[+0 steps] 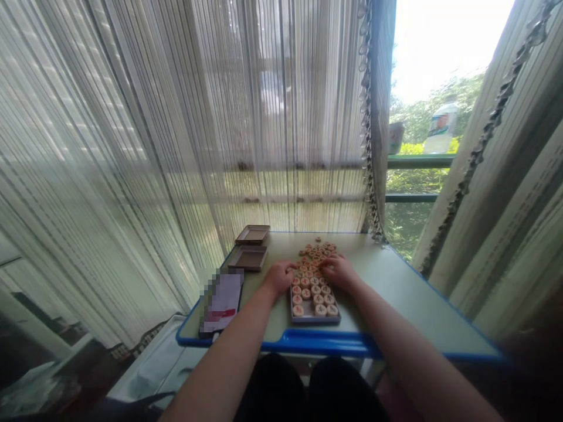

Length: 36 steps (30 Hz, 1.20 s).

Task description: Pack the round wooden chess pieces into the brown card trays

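Seemingly, left hand [278, 278] and right hand [338, 271] are resting curled fingers on discs [316, 252] beside the tray [315, 320] (grip unclear); keeping discs flat helps.

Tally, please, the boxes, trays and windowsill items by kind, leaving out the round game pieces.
Brown boxes: 2
Tray: 1
Bottle: 1
Cup: 1
Total: 5

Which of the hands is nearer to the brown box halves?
Left. The left hand rests just right of the brown box halves, at the chess pieces; the right hand lies farther right, across the pieces.
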Each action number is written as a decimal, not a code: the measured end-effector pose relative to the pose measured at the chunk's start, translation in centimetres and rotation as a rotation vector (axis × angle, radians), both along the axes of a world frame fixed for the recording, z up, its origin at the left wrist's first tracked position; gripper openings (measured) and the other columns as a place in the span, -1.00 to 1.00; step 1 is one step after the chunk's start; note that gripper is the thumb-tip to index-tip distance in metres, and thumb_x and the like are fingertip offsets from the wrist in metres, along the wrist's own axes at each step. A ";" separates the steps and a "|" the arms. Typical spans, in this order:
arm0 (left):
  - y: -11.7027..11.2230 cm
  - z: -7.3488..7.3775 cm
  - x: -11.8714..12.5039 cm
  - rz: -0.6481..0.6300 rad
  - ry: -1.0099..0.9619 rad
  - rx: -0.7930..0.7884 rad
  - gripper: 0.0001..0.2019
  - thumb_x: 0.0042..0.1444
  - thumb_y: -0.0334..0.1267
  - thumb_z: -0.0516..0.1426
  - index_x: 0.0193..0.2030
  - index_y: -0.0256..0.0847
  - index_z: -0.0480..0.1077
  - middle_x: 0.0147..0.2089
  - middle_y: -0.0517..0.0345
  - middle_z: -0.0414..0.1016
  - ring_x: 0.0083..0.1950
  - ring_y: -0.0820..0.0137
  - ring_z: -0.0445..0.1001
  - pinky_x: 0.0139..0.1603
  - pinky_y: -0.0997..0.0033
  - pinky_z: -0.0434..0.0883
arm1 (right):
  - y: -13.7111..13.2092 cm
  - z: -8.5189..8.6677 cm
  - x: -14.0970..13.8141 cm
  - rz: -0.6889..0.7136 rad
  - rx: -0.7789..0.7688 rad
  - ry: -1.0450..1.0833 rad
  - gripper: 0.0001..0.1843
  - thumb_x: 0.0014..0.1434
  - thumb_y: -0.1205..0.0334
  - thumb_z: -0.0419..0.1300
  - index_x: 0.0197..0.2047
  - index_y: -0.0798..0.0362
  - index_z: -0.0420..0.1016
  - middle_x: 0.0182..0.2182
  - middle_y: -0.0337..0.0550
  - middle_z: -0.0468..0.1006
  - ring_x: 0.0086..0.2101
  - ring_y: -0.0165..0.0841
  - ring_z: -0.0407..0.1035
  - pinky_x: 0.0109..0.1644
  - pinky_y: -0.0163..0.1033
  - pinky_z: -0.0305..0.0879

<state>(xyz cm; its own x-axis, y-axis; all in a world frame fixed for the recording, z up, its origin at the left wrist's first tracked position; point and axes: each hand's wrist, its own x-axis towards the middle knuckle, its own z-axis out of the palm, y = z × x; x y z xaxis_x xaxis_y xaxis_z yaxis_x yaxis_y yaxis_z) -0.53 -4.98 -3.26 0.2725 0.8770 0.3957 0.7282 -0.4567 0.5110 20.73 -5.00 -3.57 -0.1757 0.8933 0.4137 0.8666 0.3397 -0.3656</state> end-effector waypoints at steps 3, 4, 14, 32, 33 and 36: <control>0.0 0.0 0.0 0.013 0.002 -0.010 -0.75 -0.03 -0.42 0.01 -0.28 -0.23 0.48 -0.19 0.10 0.51 -0.13 0.39 0.43 -0.04 0.40 0.35 | -0.1 0.0 -0.1 0.025 -0.015 -0.009 -0.73 0.06 0.25 0.05 -0.28 -0.01 0.57 -0.24 -0.17 0.53 -0.12 -0.29 0.26 0.02 -0.21 0.13; 0.1 0.0 0.0 0.016 0.000 -0.013 -0.75 -0.03 -0.42 0.01 -0.28 -0.23 0.48 -0.19 0.09 0.51 -0.13 0.39 0.43 -0.04 0.40 0.35 | -0.1 0.1 -0.1 0.020 -0.011 -0.009 -0.73 0.06 0.25 0.05 -0.27 -0.01 0.57 -0.23 -0.17 0.53 -0.13 -0.30 0.27 0.02 -0.21 0.13; 0.4 -0.2 -0.1 0.005 -0.014 -0.013 -0.77 0.00 -0.40 0.00 -0.28 -0.27 0.48 -0.20 0.03 0.50 -0.13 0.35 0.42 -0.04 0.34 0.34 | -0.1 0.2 0.1 -0.038 0.034 0.015 -0.73 0.07 0.30 0.03 -0.27 0.00 0.56 -0.26 -0.17 0.53 -0.16 -0.32 0.28 -0.02 -0.25 0.16; 4.2 2.3 1.3 0.276 0.058 -0.380 -0.71 0.00 -0.31 0.06 -0.15 -0.39 0.42 -0.17 -0.10 0.51 -0.16 0.30 0.45 -0.17 0.42 0.33 | 1.1 -1.1 0.7 -0.292 0.071 0.164 -0.71 0.04 0.33 0.04 -0.19 0.06 0.51 -0.20 -0.05 0.46 -0.16 -0.25 0.25 -0.01 -0.20 0.12; 5.0 2.5 1.6 0.271 0.060 -0.338 -0.73 0.00 -0.33 0.06 -0.17 -0.37 0.43 -0.18 -0.08 0.52 -0.15 0.30 0.45 -0.16 0.42 0.33 | 1.2 -1.1 0.7 -0.289 0.087 0.190 -0.72 0.03 0.33 0.03 -0.21 0.07 0.51 -0.22 -0.04 0.46 -0.16 -0.25 0.24 -0.01 -0.20 0.13; 6.7 2.5 2.4 0.241 -0.013 -0.174 -0.78 0.01 -0.32 0.05 -0.24 -0.29 0.46 -0.22 0.01 0.53 -0.18 0.34 0.46 -0.15 0.43 0.32 | 1.6 -1.3 0.9 -0.316 0.130 0.232 -0.72 0.03 0.34 0.02 -0.23 0.09 0.50 -0.23 -0.04 0.46 -0.14 -0.24 0.24 0.00 -0.19 0.13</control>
